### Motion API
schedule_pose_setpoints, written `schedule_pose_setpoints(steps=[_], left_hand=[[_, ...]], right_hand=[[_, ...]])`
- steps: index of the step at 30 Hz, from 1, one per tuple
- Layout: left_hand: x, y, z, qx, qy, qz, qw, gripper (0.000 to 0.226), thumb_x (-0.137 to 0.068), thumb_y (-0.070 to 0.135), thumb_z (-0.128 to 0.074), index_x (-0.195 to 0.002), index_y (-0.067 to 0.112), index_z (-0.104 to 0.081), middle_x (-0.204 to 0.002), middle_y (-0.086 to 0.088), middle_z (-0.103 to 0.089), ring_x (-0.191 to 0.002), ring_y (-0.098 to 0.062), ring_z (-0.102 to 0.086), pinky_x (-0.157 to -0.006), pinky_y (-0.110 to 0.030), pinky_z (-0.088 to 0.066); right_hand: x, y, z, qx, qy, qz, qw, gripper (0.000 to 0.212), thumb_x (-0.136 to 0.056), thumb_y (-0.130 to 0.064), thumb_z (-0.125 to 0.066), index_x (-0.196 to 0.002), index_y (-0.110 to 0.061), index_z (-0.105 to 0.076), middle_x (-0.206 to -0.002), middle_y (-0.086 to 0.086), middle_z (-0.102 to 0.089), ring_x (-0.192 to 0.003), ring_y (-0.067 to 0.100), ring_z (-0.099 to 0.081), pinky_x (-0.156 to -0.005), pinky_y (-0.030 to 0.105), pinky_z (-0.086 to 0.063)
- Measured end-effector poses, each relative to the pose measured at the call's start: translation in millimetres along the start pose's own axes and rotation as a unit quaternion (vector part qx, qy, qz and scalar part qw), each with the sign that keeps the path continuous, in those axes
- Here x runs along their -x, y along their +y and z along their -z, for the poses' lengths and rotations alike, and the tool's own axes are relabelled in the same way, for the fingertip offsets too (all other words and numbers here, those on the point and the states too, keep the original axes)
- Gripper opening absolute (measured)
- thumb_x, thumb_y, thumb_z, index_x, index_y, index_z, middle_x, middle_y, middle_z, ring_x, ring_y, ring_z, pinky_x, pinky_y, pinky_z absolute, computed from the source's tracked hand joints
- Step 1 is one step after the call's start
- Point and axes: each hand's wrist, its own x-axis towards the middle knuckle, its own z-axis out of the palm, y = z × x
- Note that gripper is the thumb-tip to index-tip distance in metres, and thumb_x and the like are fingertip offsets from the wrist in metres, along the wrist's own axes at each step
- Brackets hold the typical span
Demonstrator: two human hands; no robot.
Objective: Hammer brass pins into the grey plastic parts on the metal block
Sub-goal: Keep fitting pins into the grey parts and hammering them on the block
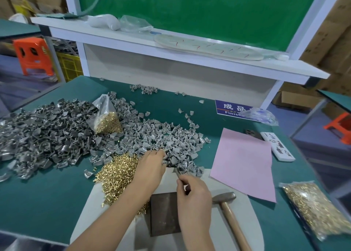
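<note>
The left hand (152, 162) reaches into the pile of grey parts (167, 142), fingers curled as if picking one; whether it grips one I cannot tell. The right hand (191, 193) pinches something small, likely a part or pin, above the bare block (164, 214). This looks like the loading step; next, part and pin must sit on the block before taking the hammer (228, 210) just right. Loose pins (117, 176) lie left. Green worktop (47, 193); white shelf (190, 51) far.
</note>
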Motion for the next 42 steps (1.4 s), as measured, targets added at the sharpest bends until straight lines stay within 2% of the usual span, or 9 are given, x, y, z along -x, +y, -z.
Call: schedule_pose_setpoints(steps=[7,11,15,19,22,30,34,39,42], left_hand=[[10,-4,6,0.027,0.002,-0.024,0.999,0.037,-0.100,0.011,-0.050,-0.134,0.020,-0.061,-0.111,-0.005,-0.062,-0.112,-0.021,-0.051,-0.094,-0.032,-0.044],[30,1,27,0.154,0.009,-0.017,0.988,0.025,-0.094,0.011,-0.058,-0.111,0.025,-0.068,-0.094,0.009,-0.061,-0.092,-0.009,-0.055,-0.086,-0.031,-0.050],[69,11,46,0.247,0.004,0.019,0.969,0.016,-0.088,0.019,-0.065,-0.092,0.035,-0.063,-0.085,0.022,-0.063,-0.079,0.000,-0.058,-0.063,-0.016,-0.046],[101,14,55,0.290,0.011,0.034,0.957,0.017,-0.086,0.012,-0.069,-0.091,0.028,-0.068,-0.087,0.018,-0.068,-0.086,0.003,-0.061,-0.073,-0.015,-0.048],[118,14,58,0.277,-0.011,0.043,0.960,0.016,-0.086,0.016,-0.070,-0.094,0.029,-0.065,-0.089,0.013,-0.068,-0.085,-0.001,-0.063,-0.080,-0.025,-0.052],[130,12,57,0.229,-0.078,0.011,0.970,0.007,-0.089,0.020,-0.065,-0.087,0.026,-0.068,-0.069,0.014,-0.064,-0.063,-0.005,-0.054,-0.057,-0.018,-0.042],[125,16,58,0.200,-0.071,0.013,0.977,0.011,-0.090,0.025,-0.066,-0.081,0.022,-0.071,-0.069,0.010,-0.066,-0.064,-0.006,-0.057,-0.057,-0.020,-0.040],[120,21,64,0.148,-0.093,0.031,0.984,0.006,-0.089,0.026,-0.065,-0.083,0.024,-0.065,-0.071,0.009,-0.064,-0.068,-0.004,-0.058,-0.061,-0.024,-0.044],[125,26,68,0.135,-0.036,0.028,0.990,0.009,-0.082,0.028,-0.065,-0.089,0.031,-0.061,-0.075,0.015,-0.063,-0.071,0.002,-0.057,-0.061,-0.024,-0.045]], right_hand=[[0,-1,2,0.009,-0.002,0.001,1.000,0.017,-0.088,-0.010,-0.075,-0.095,-0.024,-0.077,-0.088,-0.015,-0.068,-0.084,0.011,-0.061,-0.077,0.028,-0.051],[-1,-3,3,0.012,-0.013,0.004,1.000,0.017,-0.090,-0.011,-0.072,-0.099,-0.024,-0.076,-0.092,-0.013,-0.070,-0.088,0.012,-0.061,-0.079,0.028,-0.049],[-2,-3,6,0.009,-0.014,0.019,1.000,0.017,-0.091,-0.010,-0.070,-0.102,-0.020,-0.077,-0.099,-0.006,-0.072,-0.094,0.017,-0.063,-0.085,0.032,-0.050],[-3,-1,8,0.003,-0.018,0.024,1.000,0.021,-0.093,-0.010,-0.067,-0.108,-0.018,-0.078,-0.104,-0.001,-0.071,-0.095,0.016,-0.064,-0.090,0.028,-0.048],[-2,-2,11,-0.007,-0.018,0.038,0.999,0.022,-0.092,-0.006,-0.066,-0.107,-0.015,-0.078,-0.103,0.002,-0.073,-0.093,0.016,-0.065,-0.089,0.024,-0.047],[18,0,38,-0.149,0.004,0.019,0.989,0.012,-0.094,-0.014,-0.070,-0.101,-0.022,-0.076,-0.096,-0.014,-0.074,-0.091,0.009,-0.068,-0.080,0.017,-0.050],[30,6,45,-0.142,-0.046,0.030,0.988,0.009,-0.093,-0.018,-0.072,-0.096,-0.025,-0.075,-0.091,-0.014,-0.073,-0.086,0.010,-0.067,-0.077,0.019,-0.051],[33,14,46,-0.121,-0.076,0.047,0.989,0.011,-0.090,-0.016,-0.074,-0.094,-0.027,-0.076,-0.093,-0.016,-0.072,-0.096,0.014,-0.066,-0.087,0.035,-0.052],[31,20,46,-0.107,-0.081,0.037,0.990,0.014,-0.090,-0.015,-0.074,-0.092,-0.029,-0.075,-0.091,-0.019,-0.071,-0.094,0.009,-0.066,-0.086,0.031,-0.052]])
